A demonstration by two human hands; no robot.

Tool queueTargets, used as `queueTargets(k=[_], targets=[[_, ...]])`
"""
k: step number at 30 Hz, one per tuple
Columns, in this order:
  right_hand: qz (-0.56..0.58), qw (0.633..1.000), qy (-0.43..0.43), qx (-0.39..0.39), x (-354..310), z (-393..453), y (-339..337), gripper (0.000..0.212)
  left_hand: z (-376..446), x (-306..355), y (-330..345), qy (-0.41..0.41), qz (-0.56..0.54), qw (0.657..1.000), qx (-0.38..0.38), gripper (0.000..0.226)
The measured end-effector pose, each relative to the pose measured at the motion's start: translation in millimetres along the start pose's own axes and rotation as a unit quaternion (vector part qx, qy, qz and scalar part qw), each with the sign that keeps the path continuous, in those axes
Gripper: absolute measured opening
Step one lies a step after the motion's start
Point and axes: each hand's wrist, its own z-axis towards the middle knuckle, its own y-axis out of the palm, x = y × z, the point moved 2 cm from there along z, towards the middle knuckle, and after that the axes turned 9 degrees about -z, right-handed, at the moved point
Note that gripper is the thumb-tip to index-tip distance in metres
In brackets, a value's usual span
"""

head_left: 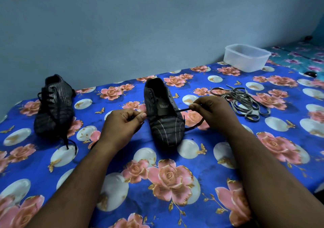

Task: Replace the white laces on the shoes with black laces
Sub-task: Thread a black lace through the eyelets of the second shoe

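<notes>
Both forearms reach in from the near edge over the cloth (163, 201), blue with pink roses. I count two hands, two shoes, one tub. My left hand (122, 122) pinches one end of the black lace (183, 110) just left of the middle shoe (164, 115), fingers curled tight on it. My right hand (211, 110) pinches the other end just right of that shoe, so the lace runs taut across its lowest eyelets. This shoe lies toe toward me and is otherwise unlaced. A second shoe (54, 105), well to the left, is already laced in black, ends trailing on the cloth. One heap of pale laces (245, 103) lies right of my right hand. The tub (246, 57) sits by the wall.
</notes>
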Motion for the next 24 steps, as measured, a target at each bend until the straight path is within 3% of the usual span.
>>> queueTargets(k=[3,7,10,12,14,16,18,22,24], targets=[[0.013,1.000,0.004,-0.004,-1,-2,4,0.029,-1,-5,2,-0.012,-0.006,1.000,0.003,0.029],[0.143,0.988,0.035,-0.047,-2,-4,3,0.031,-7,-5,9,0.002,-0.019,1.000,-0.004,0.042],[0.236,0.956,0.109,-0.135,-2,-2,3,0.043,-6,-4,9,-0.013,-0.003,0.999,0.041,0.057],[0.178,0.965,0.116,-0.156,2,-2,5,0.036,-6,-6,9,-0.038,0.027,0.998,0.047,0.055],[0.076,0.985,0.103,-0.118,8,-3,5,0.014,-8,-11,10,-0.064,0.098,0.992,0.044,0.046],[0.071,0.987,0.097,-0.106,10,-2,4,0.017,-8,-14,9,-0.081,0.163,0.982,0.047,0.036],[0.063,0.986,0.068,-0.141,7,-3,6,0.023,-7,-15,6,-0.074,0.189,0.977,0.058,0.026],[0.096,0.971,0.034,-0.215,4,-7,13,0.020,-7,-9,4,-0.023,0.185,0.979,0.087,0.015],[0.100,0.972,0.020,-0.211,2,-7,13,0.013,-8,-6,5,-0.015,0.171,0.980,0.099,0.012]])
